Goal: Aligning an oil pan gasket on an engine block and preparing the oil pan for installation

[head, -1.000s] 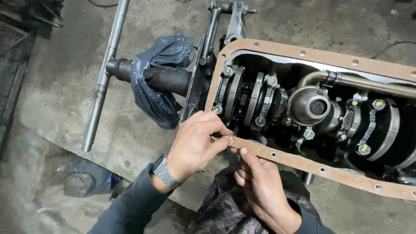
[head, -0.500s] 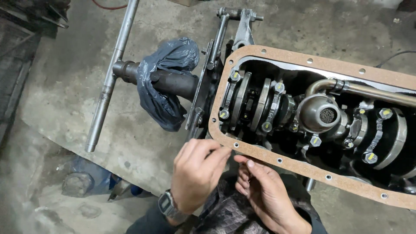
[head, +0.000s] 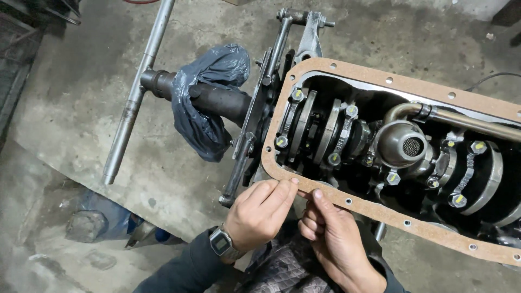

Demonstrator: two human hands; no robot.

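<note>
Gasket (head: pixel 380 209): thin brown cork-coloured strip with punched bolt holes, lying along the rim of the upturned engine block (head: pixel 347 87), framing the open crankcase. Near edge runs from the lower left corner toward the right of the view.

Left hand (head: pixel 258 214): fingers bent, fingertips (head: pixel 293 182) pressing on the gasket's near edge just by its lower left corner. Grip is pinched down on the strip rather than wrapped round it. A grey digital wristwatch (head: pixel 220 243) sits on the wrist above a dark sleeve.

Right hand (head: pixel 331 239): just beside the left, forefinger and thumb touching the same near edge of the gasket from below; other fingers curled in. Grip lightly nipping the strip's edge.

Inside the frame of the gasket: crankshaft (head: pixel 331 133) with bearing caps and bolt heads marked yellow; round oil pickup with mesh screen (head: pixel 404 145), its metal pipe (head: pixel 467 120) running off to the right.

Left of the block: dark round shaft (head: pixel 217 100) of the engine stand, wrapped in a crumpled blue-grey plastic bag (head: pixel 203 108); a long grey steel bar (head: pixel 138 89) crosses the shaft's end.

Beneath: stained concrete floor (head: pixel 65 108).
</note>
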